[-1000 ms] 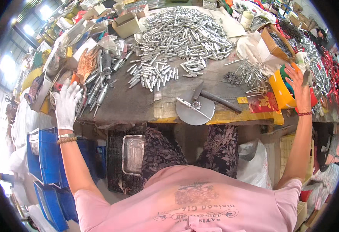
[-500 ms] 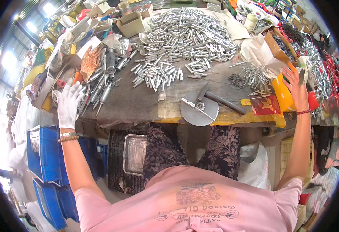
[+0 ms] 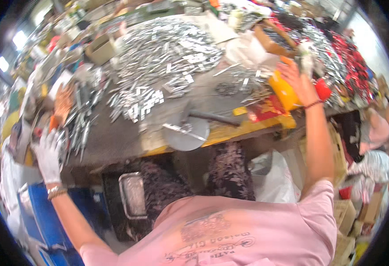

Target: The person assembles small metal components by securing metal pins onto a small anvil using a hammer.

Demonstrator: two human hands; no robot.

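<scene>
My left hand (image 3: 48,153), in a white glove, has its fingers spread at the left end of the table, holding nothing. Closest to it are slim metal rods and tools (image 3: 81,119) and an orange textured glove (image 3: 64,103). At the right, my bare right hand (image 3: 296,82) is stretched out flat with fingers apart, over or beside a yellow container (image 3: 283,91); contact cannot be made out. Between the hands, a round grey metal plate (image 3: 192,138) sits at the front edge, a metal rod (image 3: 183,133) across it. A hammer (image 3: 212,116) rests partly on the plate.
A broad heap of short silver metal pieces (image 3: 159,53) covers the far middle. Cardboard boxes (image 3: 100,48) stand behind. Thin rods and a red packet (image 3: 265,108) lie at right. Below the table are blue bins (image 3: 39,213), a metal tray (image 3: 133,195) and a white bag (image 3: 272,177).
The whole view has swung, shifting the table and both hands leftward in the picture, with some blur. Both hands stay spread near the same things; the plate and hammer keep their places.
</scene>
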